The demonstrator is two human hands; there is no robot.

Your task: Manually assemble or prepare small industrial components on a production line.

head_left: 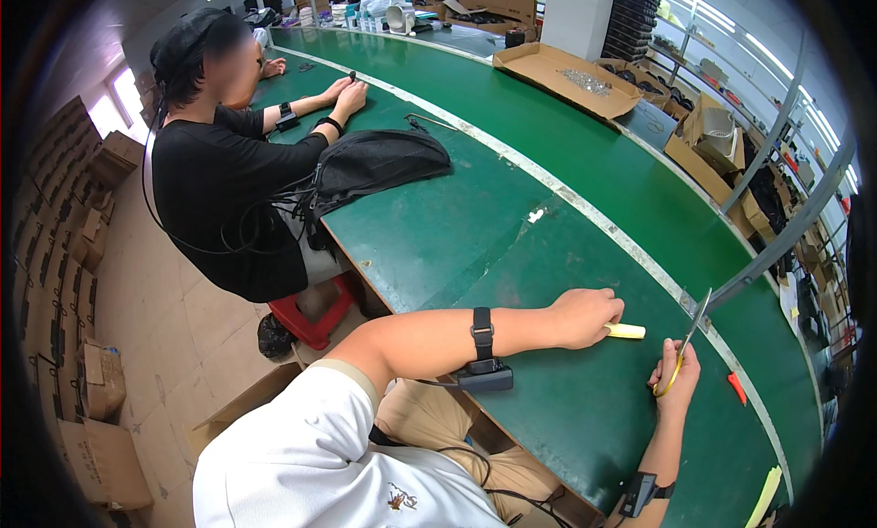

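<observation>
My left hand (585, 319) is closed over the green tabletop, its fingertips gripping a short pale yellow piece (627, 331) that looks like a rolled or folded strip. A little to the right, my right hand (678, 374) is closed round the yellow-edged handle of a pair of scissors (701, 311). The metal blades point up and away from me, toward the pale rail. The scissors and the yellow piece are apart. Beyond my right hand lies a small orange-red object (736, 388) of a kind I cannot make out.
A longer yellow strip (766, 497) lies at the lower right. The green table (438, 245) borders a pale rail (585, 208) with a green belt (658, 190) behind. A grey post (776, 245) rises right. Leftward, a co-worker (228, 181) sits beside a black bag (384, 167).
</observation>
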